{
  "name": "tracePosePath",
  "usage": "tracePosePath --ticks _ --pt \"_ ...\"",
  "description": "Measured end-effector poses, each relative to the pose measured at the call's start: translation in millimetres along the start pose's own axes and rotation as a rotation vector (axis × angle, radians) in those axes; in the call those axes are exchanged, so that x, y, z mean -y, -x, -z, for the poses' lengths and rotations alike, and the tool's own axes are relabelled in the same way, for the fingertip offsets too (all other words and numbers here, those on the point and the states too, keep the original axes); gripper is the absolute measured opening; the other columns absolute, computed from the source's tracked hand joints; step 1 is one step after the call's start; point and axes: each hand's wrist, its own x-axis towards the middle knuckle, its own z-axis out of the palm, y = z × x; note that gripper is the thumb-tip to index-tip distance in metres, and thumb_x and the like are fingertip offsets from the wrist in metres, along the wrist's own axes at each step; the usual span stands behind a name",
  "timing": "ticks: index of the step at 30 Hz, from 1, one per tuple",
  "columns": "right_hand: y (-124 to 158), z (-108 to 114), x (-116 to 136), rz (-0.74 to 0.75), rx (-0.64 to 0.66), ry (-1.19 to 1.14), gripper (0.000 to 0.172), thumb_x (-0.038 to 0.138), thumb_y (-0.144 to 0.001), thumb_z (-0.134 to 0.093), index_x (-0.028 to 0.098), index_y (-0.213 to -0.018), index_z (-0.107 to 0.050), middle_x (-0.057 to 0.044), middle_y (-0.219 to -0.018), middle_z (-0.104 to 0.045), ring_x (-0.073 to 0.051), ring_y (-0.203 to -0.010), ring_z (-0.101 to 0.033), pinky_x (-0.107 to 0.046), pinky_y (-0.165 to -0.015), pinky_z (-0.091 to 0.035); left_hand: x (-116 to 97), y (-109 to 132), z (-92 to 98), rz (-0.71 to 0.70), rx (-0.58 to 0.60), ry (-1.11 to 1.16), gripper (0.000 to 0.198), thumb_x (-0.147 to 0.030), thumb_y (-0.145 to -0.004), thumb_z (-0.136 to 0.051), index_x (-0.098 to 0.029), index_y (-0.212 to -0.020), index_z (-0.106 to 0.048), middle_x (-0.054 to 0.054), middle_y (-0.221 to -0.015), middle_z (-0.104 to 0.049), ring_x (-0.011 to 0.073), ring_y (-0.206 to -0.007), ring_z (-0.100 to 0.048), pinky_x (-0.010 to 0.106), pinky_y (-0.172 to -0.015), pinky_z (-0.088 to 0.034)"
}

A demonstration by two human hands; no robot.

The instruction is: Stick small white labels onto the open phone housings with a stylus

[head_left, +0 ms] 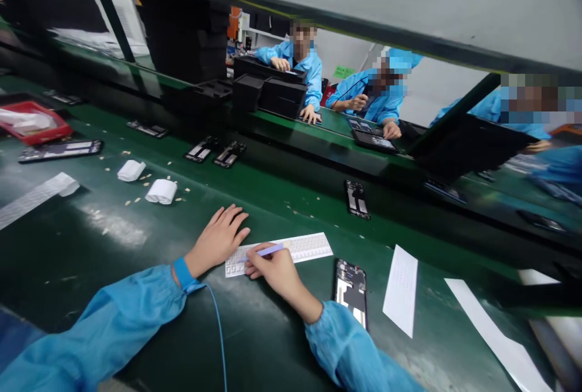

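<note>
My right hand [277,274] pinches a pair of light purple tweezers [271,250], or a slim tool like them, over a white sheet of small stickers [311,248]. The tool's tip points at the sheet's left part. Flat on the green bench beside the sheet's left end lies my left hand [218,239], fingers spread and holding nothing. A blue wrist strap [183,273] with a cord circles my left wrist. Just right of my right hand sits an opened phone [351,289], its inside facing up, partly hidden by my sleeve.
Further opened phones, such as one phone body [357,199], lie along the belt [291,180]. White strips [401,289] lie to the right. Crumpled paper [162,191] and a red tray [34,128] are at left. Co-workers in blue [313,80] sit across, beyond black boxes [282,98].
</note>
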Motion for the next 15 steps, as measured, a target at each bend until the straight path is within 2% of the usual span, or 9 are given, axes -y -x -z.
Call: tracePosePath --ticks 2,5,15 --pt "-3 -7 -11 0.029 0.019 0.019 0.033 0.047 -0.071 -0.077 0.016 -0.074 -0.068 -0.003 -0.061 -0.07 -0.018 -0.055 -0.07 -0.023 -0.05 -0.055 -3 2 -0.4 -0.002 0.017 -0.006 0.042 -0.042 -0.098 -0.043 -0.017 -0.13 -0.055 0.013 -0.138 -0.052 0.0287 -0.135 -0.041 0.049 -0.114 -0.03" --pt "-3 -5 -21 0.047 0.029 0.041 0.031 0.048 -0.073 -0.076 0.017 -0.076 -0.068 -0.002 -0.06 -0.069 -0.019 -0.055 -0.069 -0.024 -0.049 -0.055 -6 3 -0.1 0.003 0.022 -0.005 0.042 -0.042 -0.096 -0.047 -0.017 -0.128 -0.057 0.013 -0.139 -0.052 0.0294 -0.135 -0.042 0.049 -0.114 -0.03" --pt "-1 -3 -18 0.074 0.073 0.103 0.031 0.048 -0.076 -0.075 0.018 -0.079 -0.068 -0.002 -0.061 -0.069 -0.018 -0.053 -0.066 -0.026 -0.052 -0.054 -15 2 3.6 0.028 -0.008 -0.078 0.037 -0.033 -0.095 -0.048 -0.016 -0.126 -0.06 0.013 -0.138 -0.054 0.0313 -0.134 -0.044 0.051 -0.112 -0.031"
